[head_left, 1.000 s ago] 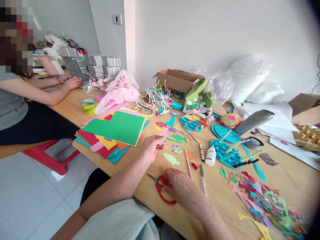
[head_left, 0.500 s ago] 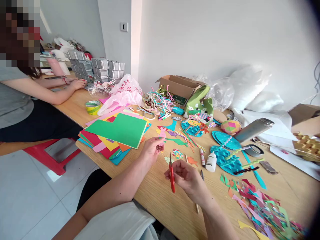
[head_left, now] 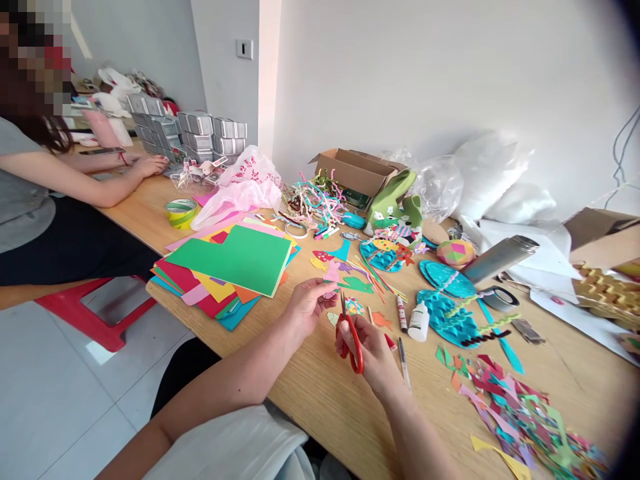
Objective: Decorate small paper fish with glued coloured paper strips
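Pinched between the fingers of my left hand [head_left: 311,303] is a small pink paper cutout [head_left: 332,272]; its exact shape is hard to make out. My right hand [head_left: 371,350] grips red-handled scissors [head_left: 356,347], with the thumb and fingers at the handles and the blades pointing up and away, close to the left fingertips. Under and beyond the hands lie paper fish, among them a green one [head_left: 357,285] and an orange one [head_left: 382,321]. A pen [head_left: 404,363] rests just right of the scissors.
Stacked coloured paper [head_left: 240,260] lies at left, near yellow tape [head_left: 181,212]. A glue bottle [head_left: 419,323], a red marker [head_left: 402,313], blue egg-carton pieces [head_left: 445,320] and a steel flask [head_left: 505,259] stand or lie at right. Paper scraps [head_left: 530,413] cover the near right. Another person's hand [head_left: 153,165] rests at far left.
My right hand has turned the scissors, so both handle loops now show and the blades sit closer to the pink paper. The left hand keeps its hold. The view has shifted slightly.
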`<state>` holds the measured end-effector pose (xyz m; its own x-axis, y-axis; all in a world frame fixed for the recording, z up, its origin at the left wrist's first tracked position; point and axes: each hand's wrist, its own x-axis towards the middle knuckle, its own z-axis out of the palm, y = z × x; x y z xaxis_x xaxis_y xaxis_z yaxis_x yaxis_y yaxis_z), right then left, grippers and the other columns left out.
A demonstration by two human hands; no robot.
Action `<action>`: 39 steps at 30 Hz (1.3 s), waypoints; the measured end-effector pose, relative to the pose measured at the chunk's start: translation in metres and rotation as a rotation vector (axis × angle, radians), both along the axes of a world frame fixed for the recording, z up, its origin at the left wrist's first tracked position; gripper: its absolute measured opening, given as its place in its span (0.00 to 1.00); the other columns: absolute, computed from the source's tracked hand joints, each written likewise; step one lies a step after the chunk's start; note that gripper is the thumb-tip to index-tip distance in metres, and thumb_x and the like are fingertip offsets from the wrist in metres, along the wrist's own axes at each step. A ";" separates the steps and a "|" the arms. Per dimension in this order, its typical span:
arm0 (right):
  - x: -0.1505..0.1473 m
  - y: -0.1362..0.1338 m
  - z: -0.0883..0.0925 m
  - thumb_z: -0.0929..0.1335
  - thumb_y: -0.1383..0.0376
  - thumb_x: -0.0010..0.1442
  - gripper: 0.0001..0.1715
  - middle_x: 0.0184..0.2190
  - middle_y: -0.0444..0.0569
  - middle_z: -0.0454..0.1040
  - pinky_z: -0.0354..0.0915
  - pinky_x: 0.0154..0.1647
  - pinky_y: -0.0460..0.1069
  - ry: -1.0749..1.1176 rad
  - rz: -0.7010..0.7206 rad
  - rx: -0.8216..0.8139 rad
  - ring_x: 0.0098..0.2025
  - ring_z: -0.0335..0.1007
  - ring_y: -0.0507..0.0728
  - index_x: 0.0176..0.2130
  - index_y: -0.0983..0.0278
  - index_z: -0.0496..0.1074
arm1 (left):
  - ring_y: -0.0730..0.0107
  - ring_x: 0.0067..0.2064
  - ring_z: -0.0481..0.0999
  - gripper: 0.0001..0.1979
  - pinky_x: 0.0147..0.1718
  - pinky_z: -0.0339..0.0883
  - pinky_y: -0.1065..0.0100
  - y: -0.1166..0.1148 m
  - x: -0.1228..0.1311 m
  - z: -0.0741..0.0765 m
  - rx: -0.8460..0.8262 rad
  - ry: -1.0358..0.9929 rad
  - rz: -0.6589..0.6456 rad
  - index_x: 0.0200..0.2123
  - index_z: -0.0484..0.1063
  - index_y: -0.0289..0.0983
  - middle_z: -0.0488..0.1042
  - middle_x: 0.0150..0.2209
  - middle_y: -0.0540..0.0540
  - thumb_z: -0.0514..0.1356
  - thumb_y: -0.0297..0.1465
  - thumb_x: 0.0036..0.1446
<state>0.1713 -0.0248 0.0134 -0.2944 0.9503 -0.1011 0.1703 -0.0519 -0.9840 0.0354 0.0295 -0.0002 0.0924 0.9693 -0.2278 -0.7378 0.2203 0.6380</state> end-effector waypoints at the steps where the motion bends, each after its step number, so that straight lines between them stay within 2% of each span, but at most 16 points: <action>1: 0.000 0.000 -0.001 0.67 0.41 0.53 0.28 0.19 0.43 0.67 0.56 0.22 0.47 0.003 -0.013 -0.005 0.22 0.60 0.52 0.26 0.60 0.60 | 0.76 0.27 0.72 0.12 0.29 0.65 0.73 -0.001 0.001 0.001 -0.011 0.004 -0.004 0.25 0.74 0.31 0.75 0.26 0.46 0.72 0.29 0.36; 6: 0.002 0.002 -0.005 0.68 0.41 0.52 0.28 0.19 0.43 0.67 0.54 0.19 0.46 0.010 -0.035 -0.026 0.20 0.59 0.51 0.27 0.60 0.59 | 0.74 0.28 0.74 0.12 0.29 0.66 0.72 -0.003 0.003 0.003 -0.024 0.019 -0.007 0.25 0.74 0.31 0.76 0.25 0.45 0.72 0.27 0.36; 14: 0.000 0.000 0.001 0.67 0.39 0.51 0.30 0.19 0.44 0.68 0.55 0.20 0.46 -0.006 -0.048 -0.012 0.20 0.61 0.51 0.25 0.62 0.62 | 0.74 0.29 0.74 0.11 0.31 0.66 0.72 -0.002 0.003 0.002 -0.029 0.020 0.043 0.23 0.74 0.31 0.75 0.25 0.46 0.72 0.29 0.36; 39: 0.000 0.002 -0.003 0.68 0.39 0.49 0.30 0.17 0.44 0.68 0.54 0.18 0.46 -0.004 -0.103 -0.020 0.18 0.59 0.50 0.26 0.61 0.61 | 0.74 0.26 0.73 0.11 0.29 0.65 0.71 -0.006 0.007 0.003 -0.020 0.047 -0.022 0.23 0.73 0.32 0.74 0.23 0.47 0.71 0.28 0.37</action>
<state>0.1710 -0.0227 0.0102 -0.1950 0.9733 -0.1213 0.1664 -0.0890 -0.9820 0.0422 0.0230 0.0024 0.1022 0.9623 -0.2521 -0.7018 0.2493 0.6673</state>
